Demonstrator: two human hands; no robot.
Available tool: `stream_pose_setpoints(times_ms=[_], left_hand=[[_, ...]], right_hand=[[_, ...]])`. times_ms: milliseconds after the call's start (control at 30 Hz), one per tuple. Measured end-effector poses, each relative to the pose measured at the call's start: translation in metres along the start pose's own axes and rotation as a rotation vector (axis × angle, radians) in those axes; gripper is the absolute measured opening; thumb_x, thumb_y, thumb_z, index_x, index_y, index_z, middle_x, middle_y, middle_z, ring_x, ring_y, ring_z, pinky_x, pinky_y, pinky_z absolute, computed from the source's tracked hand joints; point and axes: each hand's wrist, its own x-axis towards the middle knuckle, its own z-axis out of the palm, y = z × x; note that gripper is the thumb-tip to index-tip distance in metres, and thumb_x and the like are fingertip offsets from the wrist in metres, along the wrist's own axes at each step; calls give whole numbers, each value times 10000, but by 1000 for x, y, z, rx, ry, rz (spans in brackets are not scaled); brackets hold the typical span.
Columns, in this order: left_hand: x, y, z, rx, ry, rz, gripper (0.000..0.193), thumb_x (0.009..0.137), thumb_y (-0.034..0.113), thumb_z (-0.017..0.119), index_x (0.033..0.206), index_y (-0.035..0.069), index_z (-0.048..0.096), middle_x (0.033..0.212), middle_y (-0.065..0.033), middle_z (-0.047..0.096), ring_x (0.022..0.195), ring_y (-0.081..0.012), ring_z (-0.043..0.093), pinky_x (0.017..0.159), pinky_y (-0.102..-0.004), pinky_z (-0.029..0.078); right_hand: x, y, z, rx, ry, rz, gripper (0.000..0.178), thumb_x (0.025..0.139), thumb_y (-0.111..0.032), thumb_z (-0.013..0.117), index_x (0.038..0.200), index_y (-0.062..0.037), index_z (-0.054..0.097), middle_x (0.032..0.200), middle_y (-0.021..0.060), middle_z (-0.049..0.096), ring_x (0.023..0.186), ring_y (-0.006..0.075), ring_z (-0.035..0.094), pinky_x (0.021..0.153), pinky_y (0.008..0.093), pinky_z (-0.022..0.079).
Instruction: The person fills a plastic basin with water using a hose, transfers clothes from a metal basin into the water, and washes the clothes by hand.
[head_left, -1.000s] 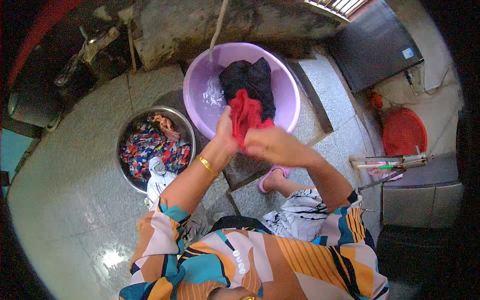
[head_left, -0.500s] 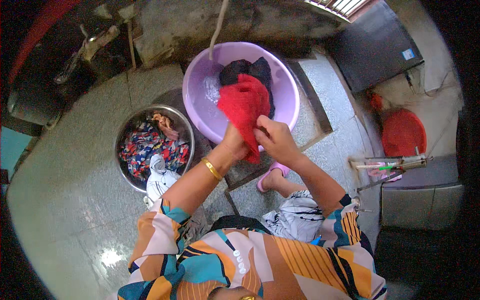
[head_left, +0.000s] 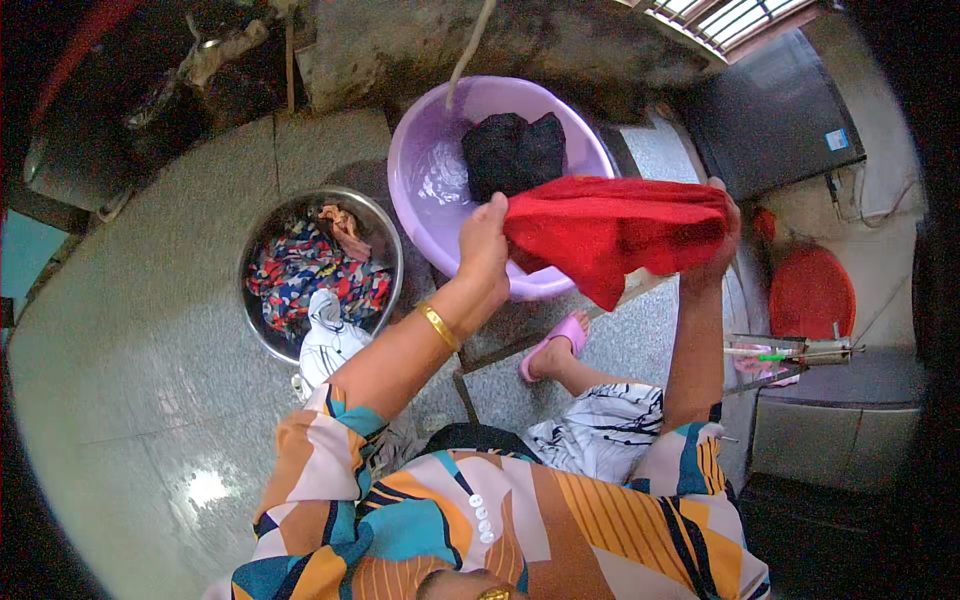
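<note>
A red cloth garment [head_left: 620, 225] is stretched sideways between my two hands, above the near right rim of a purple basin [head_left: 415, 215]. My left hand [head_left: 485, 240] grips its left end, closed, with a gold bangle at the wrist. At the right end my right hand [head_left: 722, 240] is closed on the cloth, its fingers partly hidden by it. Wet-looking black clothing [head_left: 515, 150] lies in water inside the basin. A pale hose [head_left: 468, 55] hangs down over the basin's far rim.
Left of the purple basin stands a metal basin [head_left: 396, 285] holding patterned clothes [head_left: 315, 275]. A red round basin [head_left: 812, 290] and a dark cabinet-like box [head_left: 775, 115] are at the right. My foot in a pink slipper [head_left: 553, 348] rests on the tiled floor [head_left: 150, 370].
My hands have moved apart, the right one going far to the right. The red garment, bunched over the basin before, is now spread out between them, off the black clothing.
</note>
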Motion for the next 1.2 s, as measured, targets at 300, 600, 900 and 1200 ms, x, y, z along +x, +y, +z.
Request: stream_pose_setpoints(times_ms=[300, 600, 900, 1200], left_hand=[[23, -11, -21, 327, 488, 337, 435, 710, 66, 530, 1124, 10, 411, 990, -111, 459, 925, -202, 452, 830, -290, 365], [9, 9, -3, 305, 256, 435, 373, 718, 64, 529, 1083, 42, 458, 1022, -87, 468, 979, -172, 425, 887, -280, 315], [-13, -4, 30, 1237, -523, 895, 113, 702, 92, 528, 799, 42, 558, 733, -130, 559, 682, -284, 558, 612, -374, 441], [-15, 7, 24, 1386, -373, 890, 119, 688, 111, 539, 801, 77, 553, 733, -111, 561, 717, -305, 553, 597, -398, 428]], right_hand=[[27, 30, -48, -458, 239, 289, 247, 855, -213, 424, 944, -2, 517, 961, 132, 583, 937, 217, 547, 837, 353, 420], [58, 95, -96, -449, 541, 355, 130, 824, -173, 428, 787, -70, 497, 714, 62, 566, 626, 170, 561, 621, 300, 480], [116, 135, -132, -654, 447, 337, 91, 785, -132, 448, 797, -57, 497, 681, 82, 515, 633, 187, 546, 544, 326, 460], [69, 185, -158, -1745, -166, -94, 179, 768, -223, 529, 817, -52, 503, 883, 112, 520, 698, 263, 542, 623, 361, 468]])
